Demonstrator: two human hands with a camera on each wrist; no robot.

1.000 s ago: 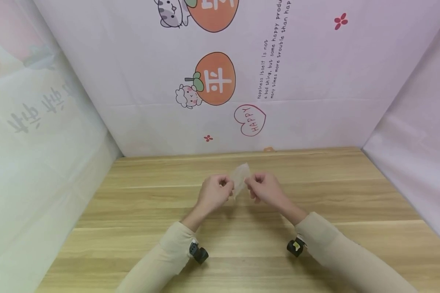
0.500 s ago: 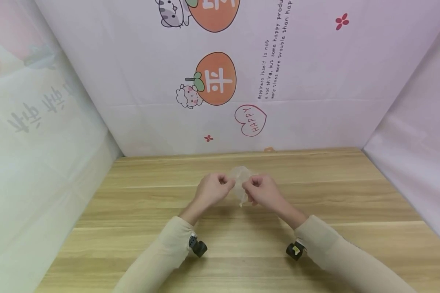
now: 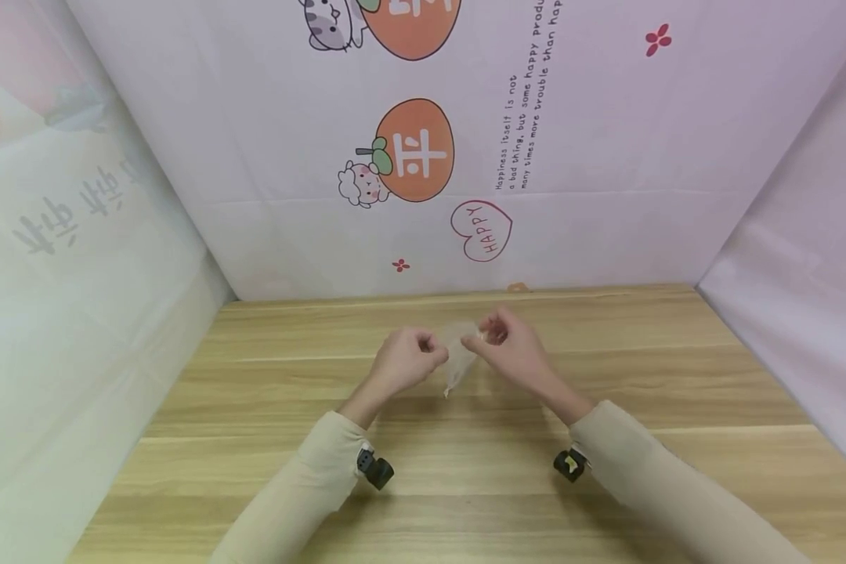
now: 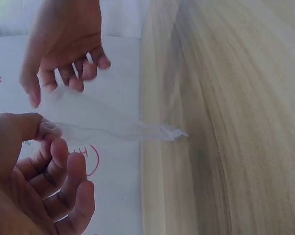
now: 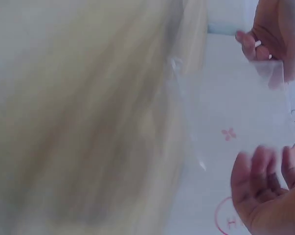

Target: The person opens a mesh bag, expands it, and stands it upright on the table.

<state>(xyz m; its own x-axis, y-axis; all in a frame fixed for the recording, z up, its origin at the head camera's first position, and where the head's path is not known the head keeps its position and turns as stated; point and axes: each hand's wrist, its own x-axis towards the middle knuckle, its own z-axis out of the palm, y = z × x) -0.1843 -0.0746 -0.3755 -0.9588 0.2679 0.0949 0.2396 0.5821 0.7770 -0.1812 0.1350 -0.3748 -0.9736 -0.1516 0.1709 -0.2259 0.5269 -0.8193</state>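
A small translucent plastic bag (image 3: pixel 458 366) hangs over the table between the two hands. In the left wrist view the bag (image 4: pixel 103 120) tapers to a crumpled, twisted end that points down toward the table. My left hand (image 3: pixel 403 362) pinches its upper edge between thumb and index finger, while the other fingers curl loosely. My right hand (image 3: pixel 516 356) is beside the bag's other side, thumb and fingers apart. In the right wrist view the fingers of the right hand (image 5: pixel 267 196) are bent, blurred, and have nothing between them.
The wooden table (image 3: pixel 479 501) extends under both forearms. Behind it stands a white backdrop (image 3: pixel 289 243) with printed cartoons and lettering. White cloth walls close in the left and right sides. A small black camera (image 3: pixel 375 468) sits on each wrist.
The right hand's fingers have spread from a pinch, and that hand has moved slightly up and away. The bag has swung and changed shape, its narrow end now hanging lower left. The left hand keeps its pinch.
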